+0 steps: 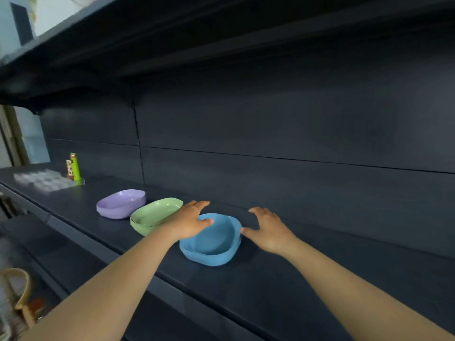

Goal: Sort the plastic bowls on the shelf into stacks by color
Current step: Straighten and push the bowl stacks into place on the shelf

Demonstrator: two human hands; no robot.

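Both arms outstretched, left hand (190, 221) and right hand (267, 230) open.

Far to your left on the dark shelf top you can see a tall green tube-shaped bottle (76, 168) standing up. A small white card with red spots (69, 168) stands just beside it. In front of them lies a blurry clear plastic tray (41, 180). Down in your bottom left corner is a curved tan wooden handle (23, 295), too blurry to tell more.
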